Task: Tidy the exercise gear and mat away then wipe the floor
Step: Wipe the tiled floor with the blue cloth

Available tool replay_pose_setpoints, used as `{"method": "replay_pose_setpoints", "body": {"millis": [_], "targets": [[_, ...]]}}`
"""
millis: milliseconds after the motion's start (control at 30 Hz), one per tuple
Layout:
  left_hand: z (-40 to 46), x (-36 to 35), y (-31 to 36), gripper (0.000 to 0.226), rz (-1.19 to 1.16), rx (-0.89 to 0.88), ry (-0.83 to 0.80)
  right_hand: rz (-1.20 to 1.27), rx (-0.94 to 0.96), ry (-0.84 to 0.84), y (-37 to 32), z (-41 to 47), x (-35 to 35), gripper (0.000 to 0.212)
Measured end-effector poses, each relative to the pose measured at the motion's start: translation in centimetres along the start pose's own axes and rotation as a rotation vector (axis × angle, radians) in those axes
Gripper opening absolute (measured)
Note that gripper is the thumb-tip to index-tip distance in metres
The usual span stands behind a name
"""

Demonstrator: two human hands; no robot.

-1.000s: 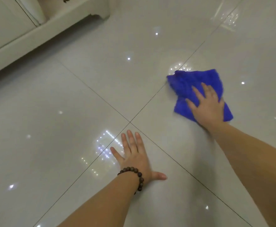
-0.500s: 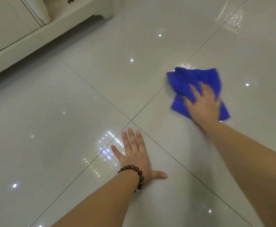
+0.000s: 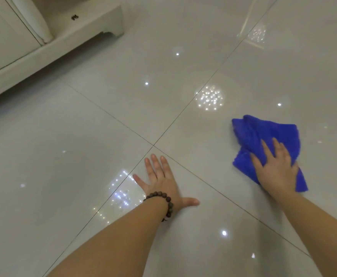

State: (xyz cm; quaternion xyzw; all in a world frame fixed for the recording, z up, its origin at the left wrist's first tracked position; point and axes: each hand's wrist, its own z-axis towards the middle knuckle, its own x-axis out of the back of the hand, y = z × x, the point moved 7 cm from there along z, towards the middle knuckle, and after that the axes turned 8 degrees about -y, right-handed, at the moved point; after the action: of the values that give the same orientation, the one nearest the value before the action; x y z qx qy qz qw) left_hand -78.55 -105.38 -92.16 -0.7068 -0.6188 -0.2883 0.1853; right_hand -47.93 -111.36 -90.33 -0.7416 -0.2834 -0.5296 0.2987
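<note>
A crumpled blue cloth [image 3: 263, 134] lies on the glossy pale tiled floor [image 3: 83, 156] at the right. My right hand [image 3: 275, 168] presses flat on the cloth's near part, fingers straight and spread. My left hand [image 3: 163, 180] rests palm down on the floor just below the crossing of the tile joints, fingers spread, with a dark bead bracelet [image 3: 163, 200] at the wrist. No exercise gear or mat is in view.
A white cabinet base [image 3: 50, 50] with a curved foot runs along the upper left. Ceiling lights reflect as bright spots on the tiles [image 3: 209, 97]. Open floor stretches ahead and to the right.
My right hand has slid the blue cloth toward me and to the right across the tile. My left hand stays planted on the floor.
</note>
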Motion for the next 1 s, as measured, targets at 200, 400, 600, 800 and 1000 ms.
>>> {"method": "replay_pose_setpoints", "body": {"millis": [200, 400, 600, 800, 1000], "targets": [[-3.2, 0.3, -6.4, 0.125, -0.123, -0.023, 0.298, 0.137, -0.376, 0.015, 3.9, -6.7, -1.0, 0.065], [-4.9, -3.5, -15.5, 0.151, -0.134, 0.115, 0.098, 0.018, -0.025, 0.004, -14.3, -10.4, -4.8, 0.064], [-4.4, -3.4, -15.5, 0.155, -0.068, 0.139, 0.045, -0.162, 0.757, -0.138, -27.4, -14.4, -8.1, 0.062], [-4.3, -3.6, -15.5, 0.16, -0.106, 0.119, 0.043, 0.128, -0.234, -0.057, -7.9, -5.8, -2.6, 0.065], [-4.8, -3.4, -15.3, 0.158, -0.104, 0.112, 0.102, -0.059, 0.24, -0.086, -21.9, -15.6, -7.6, 0.064]]}}
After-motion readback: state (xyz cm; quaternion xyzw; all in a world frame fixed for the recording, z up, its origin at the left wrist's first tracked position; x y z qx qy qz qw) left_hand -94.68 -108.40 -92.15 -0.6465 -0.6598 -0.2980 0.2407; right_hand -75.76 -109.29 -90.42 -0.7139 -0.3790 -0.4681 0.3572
